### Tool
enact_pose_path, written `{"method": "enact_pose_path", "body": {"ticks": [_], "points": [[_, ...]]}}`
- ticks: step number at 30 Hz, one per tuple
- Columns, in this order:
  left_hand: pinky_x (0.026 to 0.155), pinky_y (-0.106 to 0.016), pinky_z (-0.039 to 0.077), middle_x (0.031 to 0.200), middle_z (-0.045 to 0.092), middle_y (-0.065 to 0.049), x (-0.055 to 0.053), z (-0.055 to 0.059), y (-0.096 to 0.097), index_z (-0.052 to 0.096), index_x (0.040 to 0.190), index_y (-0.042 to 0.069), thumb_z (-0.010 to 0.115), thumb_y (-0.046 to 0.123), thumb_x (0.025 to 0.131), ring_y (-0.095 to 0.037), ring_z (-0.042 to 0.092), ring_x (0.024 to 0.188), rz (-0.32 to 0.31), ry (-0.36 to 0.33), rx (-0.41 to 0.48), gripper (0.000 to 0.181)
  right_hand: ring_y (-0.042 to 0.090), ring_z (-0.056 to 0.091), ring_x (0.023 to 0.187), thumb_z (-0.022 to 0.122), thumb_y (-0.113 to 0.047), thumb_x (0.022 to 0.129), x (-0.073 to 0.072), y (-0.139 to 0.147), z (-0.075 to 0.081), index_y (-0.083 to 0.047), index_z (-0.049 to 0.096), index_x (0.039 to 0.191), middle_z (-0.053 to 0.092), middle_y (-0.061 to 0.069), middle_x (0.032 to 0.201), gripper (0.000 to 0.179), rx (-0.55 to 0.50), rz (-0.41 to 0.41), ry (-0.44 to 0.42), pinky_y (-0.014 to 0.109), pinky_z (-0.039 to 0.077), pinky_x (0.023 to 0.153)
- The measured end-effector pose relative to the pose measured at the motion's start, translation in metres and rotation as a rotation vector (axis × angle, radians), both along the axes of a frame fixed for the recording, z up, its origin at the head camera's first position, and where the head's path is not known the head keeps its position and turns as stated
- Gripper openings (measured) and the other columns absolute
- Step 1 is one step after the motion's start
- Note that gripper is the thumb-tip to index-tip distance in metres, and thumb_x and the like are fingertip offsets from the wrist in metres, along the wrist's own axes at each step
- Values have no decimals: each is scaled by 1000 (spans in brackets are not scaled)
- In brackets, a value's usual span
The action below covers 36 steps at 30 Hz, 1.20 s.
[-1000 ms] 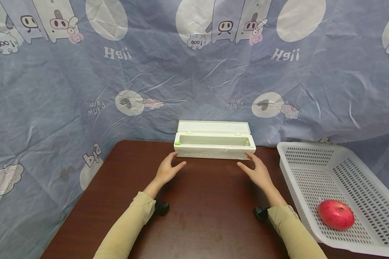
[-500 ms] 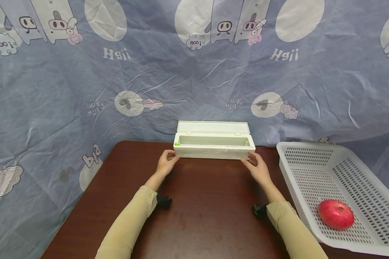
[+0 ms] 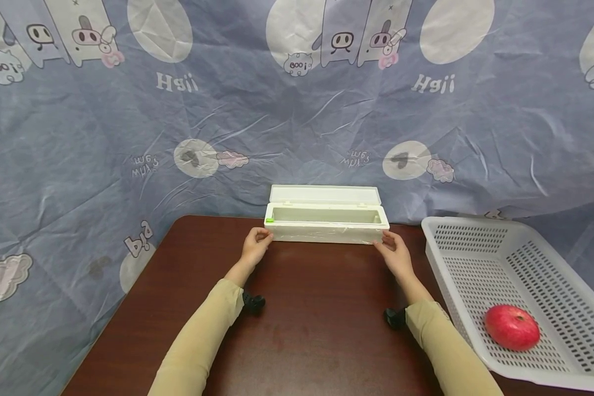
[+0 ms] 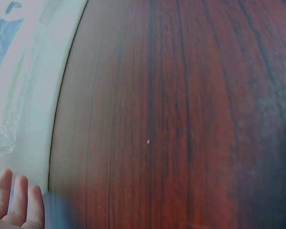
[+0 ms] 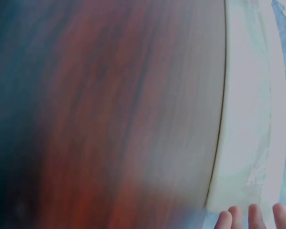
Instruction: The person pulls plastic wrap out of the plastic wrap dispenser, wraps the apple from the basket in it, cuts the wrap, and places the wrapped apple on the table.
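Note:
A long white box [image 3: 326, 235] with its hinged lid [image 3: 325, 194] raised stands at the table's back edge. Its inside faces up, and a small green piece [image 3: 269, 220] sits on the rim at the left. My left hand [image 3: 254, 246] is at the box's left end, its thumb near the front corner. At the right end is my right hand [image 3: 397, 256], thumb towards the front face. Both wrist views show extended fingers beside the box ends [image 4: 26, 195] [image 5: 255, 217]; whether every fingertip touches cannot be told.
On the right a white perforated basket [image 3: 455, 308] holds a red apple-like fruit [image 3: 512, 328]. The dark brown table [image 3: 322, 319] spreads in front of the box. Behind it hangs a blue-grey printed cloth [image 3: 297, 121].
Both hands moved in to the box's ends, thumbs coming to its front corners. Over the last half second the right thumb slid slightly right. The box stays nearly in place.

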State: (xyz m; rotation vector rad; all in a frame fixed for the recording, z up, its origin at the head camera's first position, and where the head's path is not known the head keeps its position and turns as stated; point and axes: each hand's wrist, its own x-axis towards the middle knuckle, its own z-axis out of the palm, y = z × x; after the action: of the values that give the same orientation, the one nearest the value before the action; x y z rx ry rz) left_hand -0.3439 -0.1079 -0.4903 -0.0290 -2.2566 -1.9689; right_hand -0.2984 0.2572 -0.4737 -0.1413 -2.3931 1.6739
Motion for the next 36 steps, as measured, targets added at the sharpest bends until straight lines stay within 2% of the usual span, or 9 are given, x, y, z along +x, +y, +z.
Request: {"method": "enact_pose_path", "body": {"ticks": [4,10,13,17,21,24,28,36], "points": [[66,-24,46,106,62,-14,-3,-3,2,54,106,0,63,9,90,-13,58,85,4,-10,17,21,39,43,123,60,-13,92,-3,-1,-2,4,37,136,42,30,134,53,-41,-14,16,44,37,99],[69,-30,48,102,63,-14,-4,-4,5,54,105,0,62,8,90,-12,57,83,-1,-16,30,19,36,48,118,59,-5,92,-7,-4,-3,7,41,130,48,29,129,45,-89,-25,61,16,40,83],[71,-33,49,99,63,-15,-5,-3,6,54,104,-1,63,6,90,-17,58,83,1,-10,50,18,32,51,112,60,-5,91,-9,-5,-4,7,44,128,52,28,125,42,-84,-38,76,9,38,77],[71,-38,49,96,63,-15,-6,-2,7,55,103,-2,65,3,87,-22,59,81,15,1,71,19,16,56,100,62,-6,90,-11,-5,-8,6,50,124,57,27,119,39,-71,-58,92,9,39,75],[69,-30,48,95,63,-12,-6,-2,7,57,101,-1,68,6,86,-17,58,81,52,-7,34,20,1,55,90,63,-5,89,-12,-7,-11,5,54,121,59,27,115,34,-83,-72,112,9,41,74],[66,-23,45,97,64,-10,-7,-4,9,58,101,2,68,11,87,-14,58,83,60,-27,11,20,-2,55,87,63,-4,89,-12,-8,-12,5,55,119,60,27,114,33,-98,-79,129,10,41,73],[65,-21,45,99,65,-10,-7,-6,12,58,102,3,68,12,87,-14,59,84,54,-45,33,20,-3,55,87,63,-3,89,-12,-9,-12,6,56,117,61,26,113,31,-98,-85,143,10,42,73],[60,-19,44,90,67,-11,-8,-3,15,58,100,-1,68,5,85,-8,57,72,74,1,74,18,-4,53,81,64,-8,89,-13,-9,-11,3,59,115,61,24,112,29,-71,-119,101,13,40,70]]}}
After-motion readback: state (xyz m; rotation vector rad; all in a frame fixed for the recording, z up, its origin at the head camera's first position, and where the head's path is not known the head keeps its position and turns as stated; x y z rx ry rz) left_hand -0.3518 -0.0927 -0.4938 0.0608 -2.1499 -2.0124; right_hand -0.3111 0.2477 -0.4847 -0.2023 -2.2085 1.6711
